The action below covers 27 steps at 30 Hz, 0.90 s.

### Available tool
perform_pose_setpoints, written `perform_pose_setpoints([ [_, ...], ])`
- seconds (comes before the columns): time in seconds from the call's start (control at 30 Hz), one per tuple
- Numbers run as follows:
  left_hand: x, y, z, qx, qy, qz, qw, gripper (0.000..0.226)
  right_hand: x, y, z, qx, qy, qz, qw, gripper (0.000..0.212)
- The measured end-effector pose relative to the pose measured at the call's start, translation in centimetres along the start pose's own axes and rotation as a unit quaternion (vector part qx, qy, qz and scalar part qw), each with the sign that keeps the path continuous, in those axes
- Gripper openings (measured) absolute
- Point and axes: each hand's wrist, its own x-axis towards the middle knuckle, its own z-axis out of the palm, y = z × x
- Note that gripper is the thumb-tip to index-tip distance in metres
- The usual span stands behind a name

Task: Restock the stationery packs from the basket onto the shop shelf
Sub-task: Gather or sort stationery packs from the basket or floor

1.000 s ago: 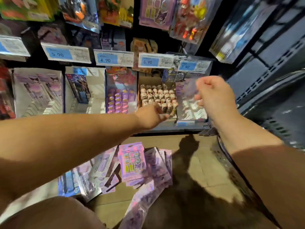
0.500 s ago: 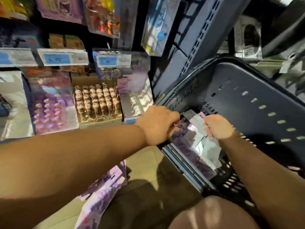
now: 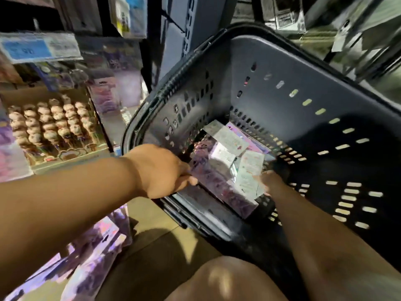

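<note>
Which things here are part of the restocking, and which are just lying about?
Job: basket, stationery packs in it, left hand and right hand holding them, shop shelf, probably the floor packs.
Lying about: figurine display box, price label, hanging packs above.

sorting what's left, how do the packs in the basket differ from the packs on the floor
The basket packs lie inside the dark basket, held by the left hand and right hand; the floor packs lie loose on the floor, untouched. The basket packs show white printed panels on top; the floor packs look all purple. Both are shiny and purple.
</note>
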Motion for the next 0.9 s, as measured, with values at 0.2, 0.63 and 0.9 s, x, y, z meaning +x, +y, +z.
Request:
perform_pose_setpoints([
  [0.2,1.0,0.6,-1.3,-0.016,-0.109,-0.031,0.993,0.047,2.8,3.1,2.4,-0.075,-0.017,0.018,0.997,0.052],
  [0.63,0.7,0.5,-1.5,-0.015,-0.125,-0.075,0.989,0.047,6.2,5.9,8.1,-0.009,-0.005,0.019,1.0,0.057],
  [0.9,0.4,0.7,-1.7,-0.022,-0.124,-0.096,0.987,0.048,4.4,4.4,4.1,0.121,0.072,-0.034,0.989,0.031],
])
